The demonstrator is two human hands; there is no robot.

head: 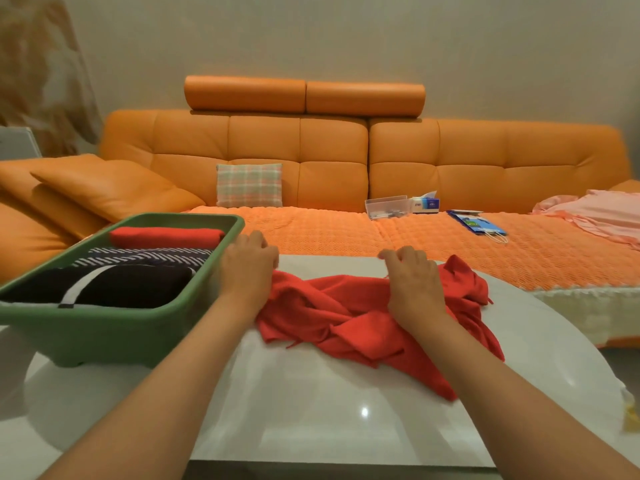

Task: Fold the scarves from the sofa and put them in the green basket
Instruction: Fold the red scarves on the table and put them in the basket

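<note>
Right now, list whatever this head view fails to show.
All in the head view:
The left hand and right hand curl away from the camera, so their own backs hide their hold on the red scarf.
The near wall of the green basket hides the lower layers of the folded scarves.
Print on the tissue box is too small to read.
The pink cloth is cut off by the right edge.

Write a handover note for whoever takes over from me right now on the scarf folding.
Left hand and right hand: both on the loose red scarf, fingers curled at its far edge, apparently gripping.
Scarf lies crumpled on the white table, beside the green basket.
Done: three folded scarves in the basket.
Left: fold this one, put it in. Pink cloth on the sofa; can't tell if it's a scarf.
</note>
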